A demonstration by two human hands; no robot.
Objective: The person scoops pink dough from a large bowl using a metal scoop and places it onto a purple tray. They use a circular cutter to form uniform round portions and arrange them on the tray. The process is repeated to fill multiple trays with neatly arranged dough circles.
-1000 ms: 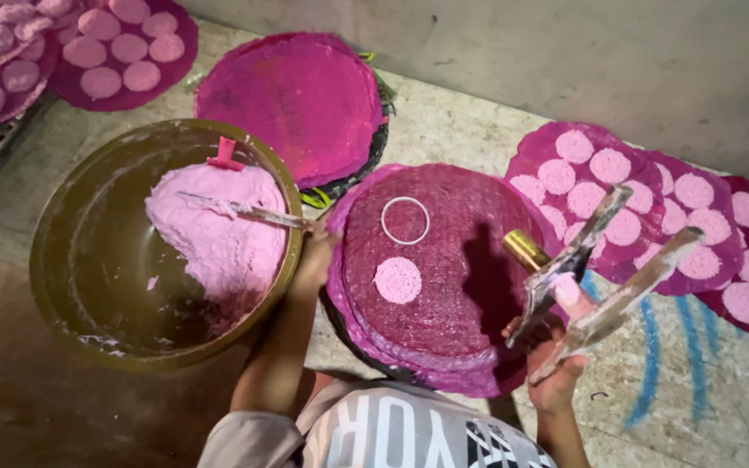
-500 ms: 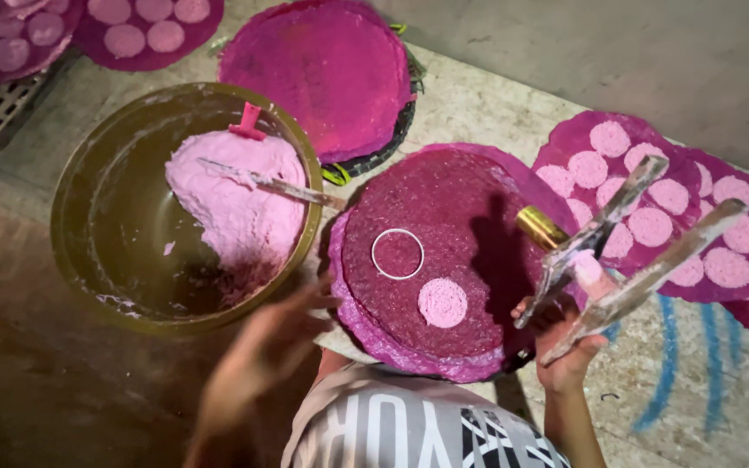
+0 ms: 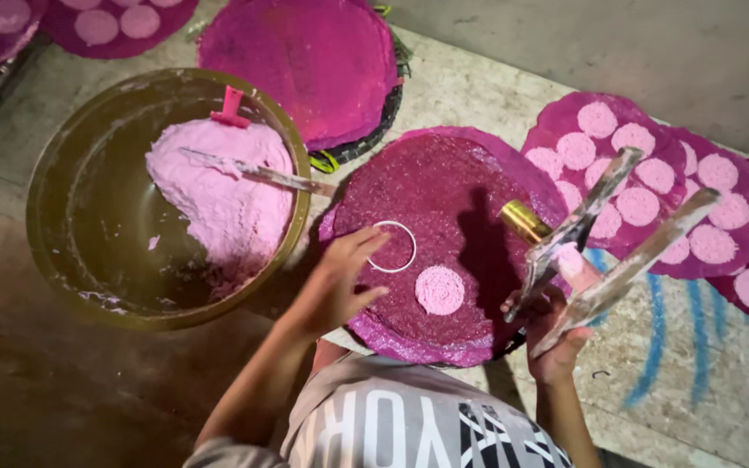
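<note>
Ring mould (image 3: 391, 247), thin, pale and circular, lies flat on the magenta woven mat (image 3: 478, 182), beside a finished pink disc (image 3: 439, 290) of coarse paste. Left hand (image 3: 333, 290) rests its fingertips on the ring's rim, grip spread apart, apparently to steady it. Right hand (image 3: 556, 334) is closed round two flat, paste-smeared spatulas (image 3: 617, 247), held raised clear of the mat. Brown basin (image 3: 71, 260) alongside holds a heap of grainy pink paste (image 3: 227, 195), a blade laid across it. Neighbouring mats (image 3: 695, 199) on the floor carry rows of matching discs
</note>
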